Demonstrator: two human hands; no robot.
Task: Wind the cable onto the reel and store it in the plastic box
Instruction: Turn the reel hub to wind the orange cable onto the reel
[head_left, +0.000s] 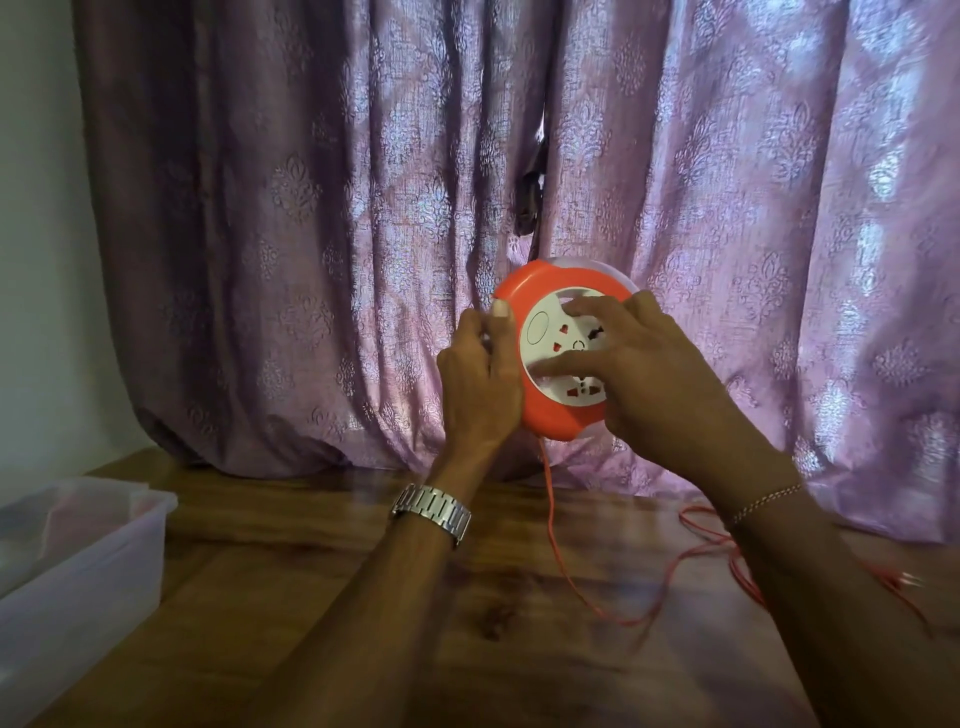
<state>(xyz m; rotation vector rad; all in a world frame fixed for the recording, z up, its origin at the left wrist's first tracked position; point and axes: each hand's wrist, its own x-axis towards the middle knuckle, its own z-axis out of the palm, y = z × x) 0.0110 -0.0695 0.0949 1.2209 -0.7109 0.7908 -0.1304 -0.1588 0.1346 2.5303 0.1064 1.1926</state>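
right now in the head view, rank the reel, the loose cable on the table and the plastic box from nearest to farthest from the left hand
1. Reel: held up before the curtain, gripped by the left hand at its left edge.
2. Loose cable: on the table, below and to the right.
3. Plastic box: far left on the table.

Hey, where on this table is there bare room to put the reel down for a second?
Bare wood lies between the plastic box at left and the orange cable hanging from the reel. The table to the right is crowded with loose cable loops near the curtain.
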